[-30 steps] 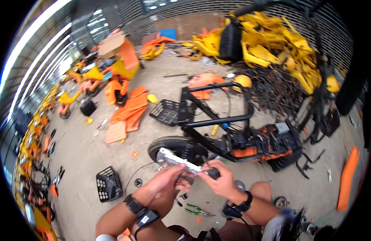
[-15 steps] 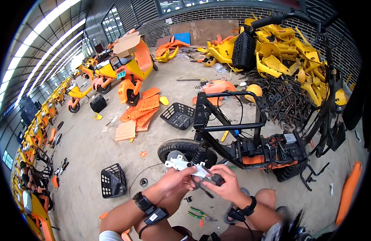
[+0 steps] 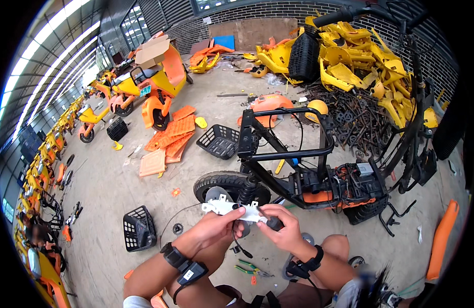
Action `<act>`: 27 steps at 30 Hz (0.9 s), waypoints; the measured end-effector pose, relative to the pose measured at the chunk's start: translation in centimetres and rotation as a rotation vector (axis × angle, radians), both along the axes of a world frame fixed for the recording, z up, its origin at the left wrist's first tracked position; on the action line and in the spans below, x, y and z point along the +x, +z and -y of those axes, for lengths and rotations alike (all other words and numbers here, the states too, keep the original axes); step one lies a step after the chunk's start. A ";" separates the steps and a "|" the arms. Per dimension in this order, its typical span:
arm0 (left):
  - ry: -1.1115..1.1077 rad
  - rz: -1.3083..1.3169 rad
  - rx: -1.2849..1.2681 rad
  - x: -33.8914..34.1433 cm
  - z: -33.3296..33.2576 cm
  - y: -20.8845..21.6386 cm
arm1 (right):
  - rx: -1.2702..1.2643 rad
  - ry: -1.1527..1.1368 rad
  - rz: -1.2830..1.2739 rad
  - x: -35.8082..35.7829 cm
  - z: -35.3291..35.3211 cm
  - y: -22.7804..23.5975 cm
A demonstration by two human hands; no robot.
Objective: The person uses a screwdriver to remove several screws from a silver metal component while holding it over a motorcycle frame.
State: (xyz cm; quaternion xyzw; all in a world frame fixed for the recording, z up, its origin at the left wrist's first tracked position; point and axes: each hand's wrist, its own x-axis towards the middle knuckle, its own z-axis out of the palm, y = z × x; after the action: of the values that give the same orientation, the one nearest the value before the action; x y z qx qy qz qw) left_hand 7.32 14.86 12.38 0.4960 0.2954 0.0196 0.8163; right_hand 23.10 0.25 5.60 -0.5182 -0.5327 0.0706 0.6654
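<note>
A white plastic bracket [image 3: 231, 208] with small tabs is pinched in my left hand [image 3: 216, 226], thumb across its face. My right hand [image 3: 284, 233], at the bracket's right end, grips a black tool [image 3: 274, 223] with a thick handle, perhaps a screwdriver; its tip is hard to make out. Below the bracket hangs a thin black cable [image 3: 243, 250] ending in a plug. Just beyond my hands stands a stripped black scooter frame [image 3: 291, 154], its rear tyre [image 3: 206, 184] behind the bracket.
On the floor lie green-handled pliers [image 3: 253, 269], a small gear [image 3: 178, 229] and black baskets [image 3: 139, 228]. Orange panels [image 3: 170, 138] and a heap of yellow shells [image 3: 350, 61] lie farther off. Yellow-orange scooters [image 3: 157, 84] line the left, where another person [image 3: 36, 233] sits.
My view has shifted slightly, so the scene sits a little more to the left. Both hands still hold the bracket and the tool; the bracket lies more level, and the cable has swung.
</note>
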 end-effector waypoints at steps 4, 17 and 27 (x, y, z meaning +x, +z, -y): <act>-0.117 0.047 0.049 -0.5 -0.3 -0.7 | -0.155 0.070 -0.313 0.1 0.7 0.5; -0.064 0.227 0.439 0.4 1.7 3.2 | -0.145 0.424 -1.107 2.1 1.3 0.5; -0.057 0.366 0.589 0.8 2.2 2.8 | -0.109 0.169 -0.649 1.7 1.7 0.9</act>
State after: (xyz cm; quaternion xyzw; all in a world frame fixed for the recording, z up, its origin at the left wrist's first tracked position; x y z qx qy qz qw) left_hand 8.10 12.69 15.19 0.7067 0.1116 0.1699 0.6777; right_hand 24.77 -1.50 6.46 -0.4573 -0.3296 0.3152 0.7635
